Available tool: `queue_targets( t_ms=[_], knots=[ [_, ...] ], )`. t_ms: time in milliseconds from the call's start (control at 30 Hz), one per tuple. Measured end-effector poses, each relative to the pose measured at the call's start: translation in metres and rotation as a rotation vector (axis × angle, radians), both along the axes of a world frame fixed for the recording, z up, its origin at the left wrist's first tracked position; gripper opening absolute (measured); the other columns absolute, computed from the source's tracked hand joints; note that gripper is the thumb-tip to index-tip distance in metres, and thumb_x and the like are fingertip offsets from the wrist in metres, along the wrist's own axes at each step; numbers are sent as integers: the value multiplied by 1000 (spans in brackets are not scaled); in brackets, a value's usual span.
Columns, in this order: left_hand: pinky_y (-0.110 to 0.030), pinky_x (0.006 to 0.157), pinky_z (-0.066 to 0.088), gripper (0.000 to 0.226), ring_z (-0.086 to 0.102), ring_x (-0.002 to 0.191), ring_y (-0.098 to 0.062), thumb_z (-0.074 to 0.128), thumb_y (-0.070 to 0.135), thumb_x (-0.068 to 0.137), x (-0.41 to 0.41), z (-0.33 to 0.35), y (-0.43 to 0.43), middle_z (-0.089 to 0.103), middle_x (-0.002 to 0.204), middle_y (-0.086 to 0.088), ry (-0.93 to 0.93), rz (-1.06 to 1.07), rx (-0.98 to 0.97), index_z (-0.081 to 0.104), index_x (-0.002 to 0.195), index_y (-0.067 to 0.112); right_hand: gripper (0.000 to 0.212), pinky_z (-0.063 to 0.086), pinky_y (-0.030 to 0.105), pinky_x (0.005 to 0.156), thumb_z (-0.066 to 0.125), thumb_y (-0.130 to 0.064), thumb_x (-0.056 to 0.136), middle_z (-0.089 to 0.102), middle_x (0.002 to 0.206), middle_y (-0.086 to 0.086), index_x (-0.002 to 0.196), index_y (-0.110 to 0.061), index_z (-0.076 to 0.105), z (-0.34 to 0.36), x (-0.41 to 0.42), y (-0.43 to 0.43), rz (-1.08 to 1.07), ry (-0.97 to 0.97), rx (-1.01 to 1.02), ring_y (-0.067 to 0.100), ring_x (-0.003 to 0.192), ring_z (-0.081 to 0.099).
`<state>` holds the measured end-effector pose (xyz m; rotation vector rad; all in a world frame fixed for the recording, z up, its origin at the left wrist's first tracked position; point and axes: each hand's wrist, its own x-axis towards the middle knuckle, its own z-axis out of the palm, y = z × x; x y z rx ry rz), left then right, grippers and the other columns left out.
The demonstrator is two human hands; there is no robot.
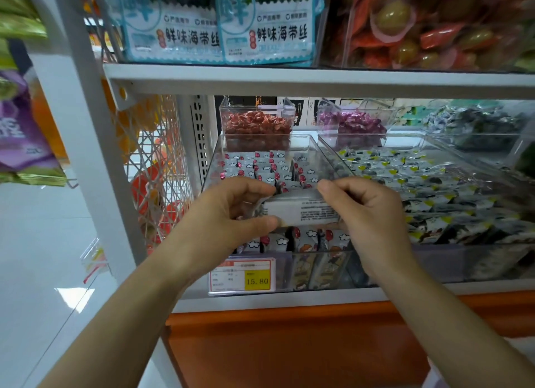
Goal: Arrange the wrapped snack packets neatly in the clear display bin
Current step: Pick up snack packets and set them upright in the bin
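I hold both hands over the middle of the clear display bin, with a small bundle of snack packets between them, just above the packets already in the bin. The left hand pinches the bundle's left end, fingers on the far side and thumb on the near side. The right hand has its grip curled over the right end, though its thumb is mostly hidden. I judge that holding both ends keeps the packets squared together, so they can go down as one straight row and not loose.

The bundle shows a pale grey back with small dark print. The wrapper looks like thin, slick, slightly crinkled foil. I cannot tell how many packets are in it.

Toward the back of the bin, filed packets stand on edge in close rows, silver with red dots and white clouds. At the front wall more packets stand upright, face out. The bin is hard, glossy plastic with straight walls, so everything inside can be read from outside.

A price label with a yellow panel sits on the bin's front. Right of the bin is a second clear bin of yellow-marked packets. Behind the bin is a small tub of red sweets.
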<state>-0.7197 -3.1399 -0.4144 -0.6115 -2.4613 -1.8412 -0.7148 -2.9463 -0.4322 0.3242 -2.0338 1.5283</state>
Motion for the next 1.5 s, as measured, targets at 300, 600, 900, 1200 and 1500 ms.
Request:
queue_targets(
  t_ms=[300,600,900,1200,1500],
  knots=[
    [-14,78,51,37,67,97,-10,57,4,85,0,2,1,70,107,2,-7,-14,159,58,114,27,14,56,24,51,63,-25,75,74,75,-4,70,-27,75,14,-3,21,360,-219,27,14,69,71],
    [-12,80,50,36,64,100,-9,53,5,89,0,2,2,68,108,5,26,-17,119,59,112,31,30,56,20,56,55,4,87,74,79,-7,82,-21,70,17,-2,27,473,-313,98,11,76,71],
    [-6,67,47,29,66,89,-6,52,14,92,1,1,2,71,99,3,51,87,40,61,113,32,23,57,23,57,54,0,89,74,82,-3,87,-17,69,9,-5,21,401,-281,52,14,77,71],
    [-16,61,55,18,71,71,-12,48,15,94,-8,-6,5,71,77,-3,9,243,143,66,91,16,41,55,25,85,68,-40,73,68,100,-13,113,-40,58,-2,-4,-2,256,-186,16,9,93,67],
    [-38,92,41,48,50,111,-22,52,32,92,-29,-4,-14,54,132,-5,572,499,-591,45,136,17,9,57,40,77,65,-10,86,63,98,16,91,-13,57,26,-54,-13,-30,-82,-86,32,87,66]
  ],
)
